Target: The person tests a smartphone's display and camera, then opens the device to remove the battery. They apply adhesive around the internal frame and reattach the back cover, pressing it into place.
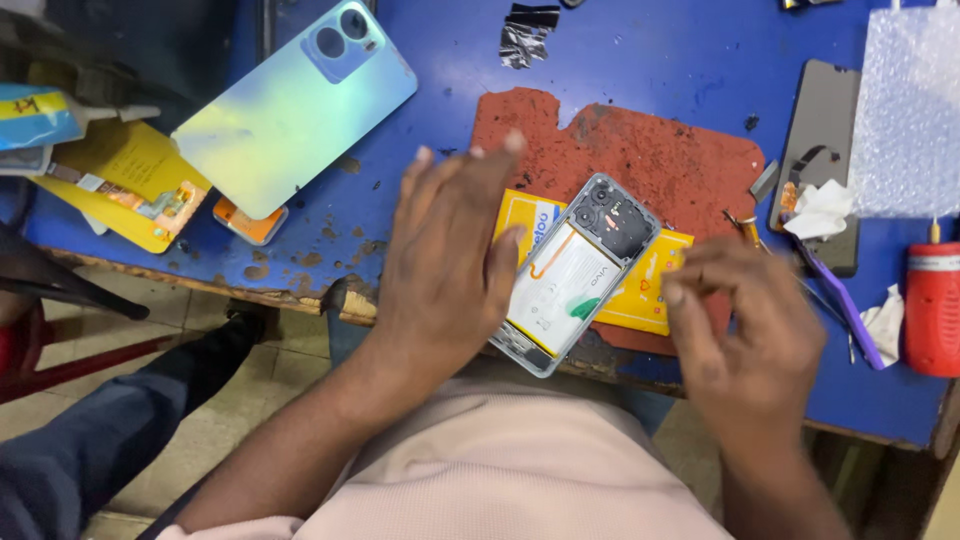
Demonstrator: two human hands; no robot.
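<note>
Your left hand (450, 255) is spread wide and flat, palm down, holding nothing, right beside the opened phone (578, 272), which lies tilted on a yellow card (655, 290) over the red mat (640, 160) with its battery showing. Your right hand (745, 320) sits at the phone's 3 o'clock with fingers curled in narrow, and I can't tell if it's pinching anything. The shiny back cover (290, 110) lies well apart at 10 o'clock on the blue table (450, 50), and a purple tool (845, 305) lies just past your right hand, also at 3 o'clock.
</note>
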